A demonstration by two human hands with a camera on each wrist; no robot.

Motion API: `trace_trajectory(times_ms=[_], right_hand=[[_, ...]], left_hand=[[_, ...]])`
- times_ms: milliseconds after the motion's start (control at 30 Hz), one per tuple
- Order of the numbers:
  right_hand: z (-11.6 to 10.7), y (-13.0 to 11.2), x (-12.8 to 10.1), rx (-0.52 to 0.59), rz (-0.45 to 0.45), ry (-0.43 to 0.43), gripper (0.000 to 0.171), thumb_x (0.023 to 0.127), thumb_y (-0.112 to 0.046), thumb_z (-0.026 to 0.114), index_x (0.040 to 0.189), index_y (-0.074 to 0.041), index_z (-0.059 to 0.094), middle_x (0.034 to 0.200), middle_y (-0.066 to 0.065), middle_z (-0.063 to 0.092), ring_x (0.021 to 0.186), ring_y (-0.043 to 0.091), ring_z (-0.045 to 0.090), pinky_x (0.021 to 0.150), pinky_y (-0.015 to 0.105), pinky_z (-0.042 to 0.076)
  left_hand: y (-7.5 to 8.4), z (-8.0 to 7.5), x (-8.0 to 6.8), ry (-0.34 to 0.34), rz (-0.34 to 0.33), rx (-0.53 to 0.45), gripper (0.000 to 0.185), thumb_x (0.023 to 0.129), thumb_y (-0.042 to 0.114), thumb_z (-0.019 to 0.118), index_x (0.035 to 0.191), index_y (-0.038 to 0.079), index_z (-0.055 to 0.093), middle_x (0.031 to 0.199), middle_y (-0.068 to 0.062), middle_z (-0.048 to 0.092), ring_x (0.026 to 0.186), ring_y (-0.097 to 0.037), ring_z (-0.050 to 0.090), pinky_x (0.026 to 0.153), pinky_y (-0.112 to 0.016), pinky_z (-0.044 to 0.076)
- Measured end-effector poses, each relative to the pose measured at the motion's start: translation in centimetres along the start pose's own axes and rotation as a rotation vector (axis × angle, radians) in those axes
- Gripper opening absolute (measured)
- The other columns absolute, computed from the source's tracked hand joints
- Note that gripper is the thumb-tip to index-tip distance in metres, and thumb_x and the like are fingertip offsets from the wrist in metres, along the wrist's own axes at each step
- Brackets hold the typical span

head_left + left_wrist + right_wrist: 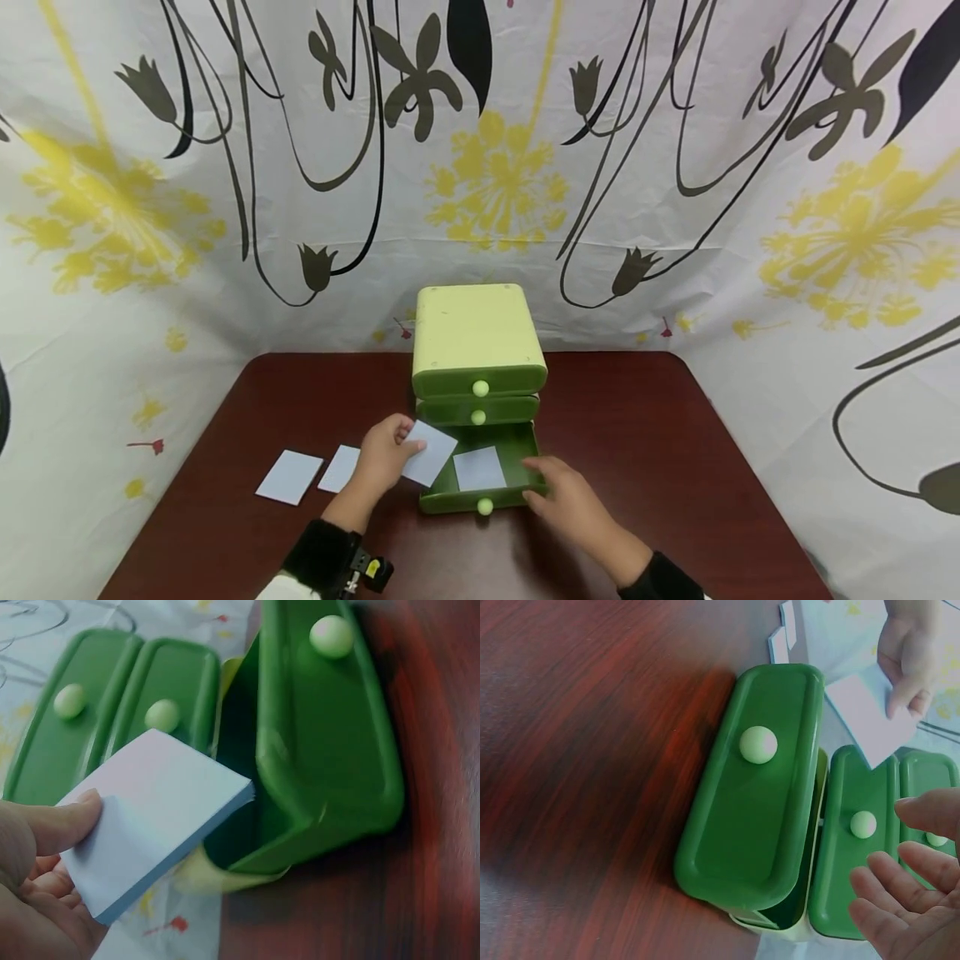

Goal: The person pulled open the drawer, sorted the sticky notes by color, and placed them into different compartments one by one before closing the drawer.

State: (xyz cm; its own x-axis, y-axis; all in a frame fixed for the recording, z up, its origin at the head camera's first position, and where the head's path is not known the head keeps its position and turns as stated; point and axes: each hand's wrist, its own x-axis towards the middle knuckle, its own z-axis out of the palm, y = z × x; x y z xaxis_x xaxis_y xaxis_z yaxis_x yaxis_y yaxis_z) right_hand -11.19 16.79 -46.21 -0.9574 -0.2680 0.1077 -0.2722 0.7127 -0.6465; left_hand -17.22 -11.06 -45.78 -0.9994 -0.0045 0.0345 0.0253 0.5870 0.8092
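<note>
Our left hand (384, 458) pinches a pale blue card (429, 452) btwn thumb and fingers, card held over the left edge of the open bottom drawer (480, 497). One card (479, 469) lies inside the drawer. Our right hand (572, 500) hangs near the drawer's right front corner, fingers relaxed, holding nothing. Two cards (289, 477) lie on the table (660, 450), left.

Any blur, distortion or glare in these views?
Head view: sharp, with wide-angle bending at the edges; soft sheen on the table. Left wrist view: the open drawer and table are motion-smeared, the pad crisper. Right wrist view: slight softness, no harsh glare.
</note>
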Motion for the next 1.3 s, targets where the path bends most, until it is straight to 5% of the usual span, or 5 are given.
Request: trace_trajectory(times_ms=[233,567,1000,1133,1300], right_hand=[[0.0,0.7,-1.0,-0.008,-0.009,0.065,0.042,0.083,-0.006,0.073,0.123,-0.002,0.062,0.116,0.009,0.064,0.108,0.028,0.061,0.087,0.043,0.052],[-0.3,1.3,-1.5,-0.004,-0.005,0.061,0.042,0.083,-0.007,0.074,0.122,-0.002,0.062,0.115,0.008,0.064,0.108,0.028,0.061,0.088,0.044,0.052],[0.1,1.4,-1.5,-0.025,-0.036,0.088,0.041,0.081,-0.006,0.074,0.121,-0.002,0.063,0.113,0.007,0.065,0.107,0.026,0.062,0.089,0.043,0.052],[0.1,1.3,-1.5,-0.027,-0.036,0.081,0.041,0.081,-0.006,0.074,0.12,-0.002,0.063,0.113,0.007,0.065,0.106,0.026,0.062,0.089,0.042,0.052],[0.1,1.0,-1.6,-0.022,-0.029,0.062,0.041,0.082,-0.005,0.073,0.121,-0.001,0.062,0.113,0.008,0.064,0.106,0.027,0.062,0.087,0.043,0.052]], left_hand=[[0.5,3.8,0.5,-0.045,0.077,-0.087,0.02,0.087,0.007,0.071,0.102,0.001,0.061,0.094,-0.009,0.058,0.084,-0.021,0.051,0.069,-0.034,0.046],[0.0,7.4,0.3,-0.108,0.078,-0.125,0.018,0.085,0.004,0.071,0.099,0.0,0.06,0.092,-0.009,0.058,0.082,-0.02,0.051,0.068,-0.033,0.046],[-1.2,8.2,0.4,-0.075,0.07,-0.004,0.022,0.08,0.001,0.075,0.092,0.0,0.057,0.08,-0.006,0.052,0.072,-0.019,0.046,0.063,-0.032,0.041],[-1.2,8.1,0.1,-0.084,0.061,0.054,0.032,0.082,0.0,0.073,0.109,-0.007,0.059,0.097,-0.018,0.064,0.085,-0.029,0.061,0.069,-0.037,0.051],[-1.2,8.0,0.1,-0.126,0.067,0.073,0.042,0.084,-0.004,0.068,0.123,-0.011,0.056,0.116,-0.026,0.062,0.106,-0.041,0.059,0.081,-0.045,0.053]])
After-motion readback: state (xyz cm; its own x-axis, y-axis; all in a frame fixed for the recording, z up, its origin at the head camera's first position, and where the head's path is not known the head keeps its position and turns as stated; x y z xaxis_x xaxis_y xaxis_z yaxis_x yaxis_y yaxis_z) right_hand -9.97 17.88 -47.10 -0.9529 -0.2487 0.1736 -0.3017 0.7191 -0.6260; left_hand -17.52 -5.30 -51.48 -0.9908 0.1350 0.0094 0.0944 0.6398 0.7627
